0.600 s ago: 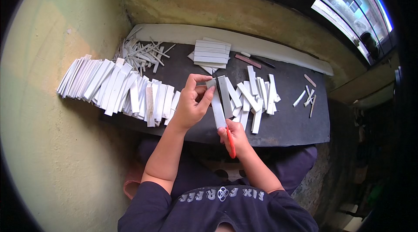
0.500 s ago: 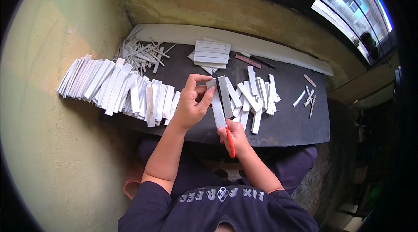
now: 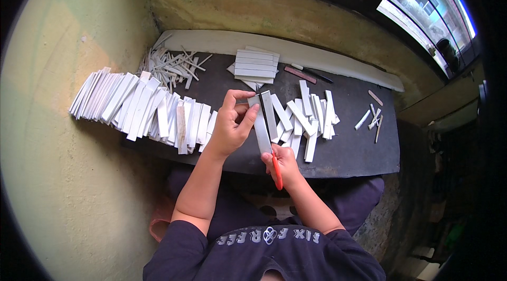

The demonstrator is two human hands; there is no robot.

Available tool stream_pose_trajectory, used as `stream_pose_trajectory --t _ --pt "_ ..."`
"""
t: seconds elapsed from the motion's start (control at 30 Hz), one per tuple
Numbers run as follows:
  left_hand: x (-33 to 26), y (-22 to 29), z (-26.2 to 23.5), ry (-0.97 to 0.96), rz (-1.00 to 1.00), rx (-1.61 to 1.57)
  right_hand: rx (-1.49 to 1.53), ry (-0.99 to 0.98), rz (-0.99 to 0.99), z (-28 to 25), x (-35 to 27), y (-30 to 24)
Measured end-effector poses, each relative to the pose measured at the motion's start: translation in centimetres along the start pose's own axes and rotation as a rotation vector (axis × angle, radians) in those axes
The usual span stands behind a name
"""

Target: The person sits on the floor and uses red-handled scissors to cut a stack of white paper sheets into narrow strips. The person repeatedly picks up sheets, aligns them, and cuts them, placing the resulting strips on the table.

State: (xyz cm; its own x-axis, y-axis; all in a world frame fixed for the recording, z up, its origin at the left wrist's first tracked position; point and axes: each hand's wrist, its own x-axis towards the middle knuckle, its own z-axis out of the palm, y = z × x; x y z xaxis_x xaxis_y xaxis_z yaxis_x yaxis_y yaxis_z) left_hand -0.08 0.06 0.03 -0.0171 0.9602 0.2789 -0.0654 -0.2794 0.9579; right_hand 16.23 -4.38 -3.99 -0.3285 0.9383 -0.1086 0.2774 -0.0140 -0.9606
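My left hand (image 3: 233,129) pinches the upper end of a flat white strip (image 3: 262,136) between thumb and fingers. My right hand (image 3: 285,164) is closed round the red-orange handle of a pair of scissors (image 3: 278,174). The strip lies lengthwise along the scissors, and its lower end reaches my right hand. A narrow dark gap or blade runs beside it, with a pale grey-white piece (image 3: 269,115) to its right. I cannot tell whether that piece is part of the strip or a blade. A thin dark point shows just beyond my left fingertips.
On the black tabletop (image 3: 351,151), a long row of white strips (image 3: 129,102) stands at the left. Thin offcuts (image 3: 171,64) heap behind it. Stacked white pieces (image 3: 256,63) lie at the back, loose strips (image 3: 311,117) to the right. Walls border the left and far sides.
The scissors and strip have shifted slightly left in my hands, and the pale right-hand piece looks narrower. A thin dark point now shows past my left fingertips.
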Motion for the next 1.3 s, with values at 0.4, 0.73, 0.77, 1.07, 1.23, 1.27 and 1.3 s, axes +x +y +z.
stream_pose_trajectory --t 0.4,0.73,0.77,1.07,1.23,1.27,1.3 --pt "0.1 0.2 0.0 0.04 -0.045 -0.021 0.034 -0.004 0.016 0.1 0.5 0.4" --pt "0.1 0.0 0.4 0.008 -0.074 -0.073 0.038 -0.018 0.049 -0.4 -0.1 -0.4" --pt "0.1 0.0 0.4 0.006 -0.076 -0.078 0.054 -0.029 0.082 -0.6 -0.3 -0.7" --pt "0.5 -0.5 0.6 -0.027 -0.098 -0.072 0.111 -0.226 0.045 -3.2 -2.2 -2.1" --pt "0.8 -1.8 1.4 -0.007 -0.202 -0.191 0.309 -0.253 0.143 -5.4 -4.3 0.2" --pt "0.8 -2.0 1.5 -0.006 -0.207 -0.206 0.32 -0.245 0.132 -5.8 -4.7 0.7" --pt "0.9 -2.2 1.6 0.001 -0.194 -0.198 0.333 -0.237 0.119 -6.3 -5.1 1.0"
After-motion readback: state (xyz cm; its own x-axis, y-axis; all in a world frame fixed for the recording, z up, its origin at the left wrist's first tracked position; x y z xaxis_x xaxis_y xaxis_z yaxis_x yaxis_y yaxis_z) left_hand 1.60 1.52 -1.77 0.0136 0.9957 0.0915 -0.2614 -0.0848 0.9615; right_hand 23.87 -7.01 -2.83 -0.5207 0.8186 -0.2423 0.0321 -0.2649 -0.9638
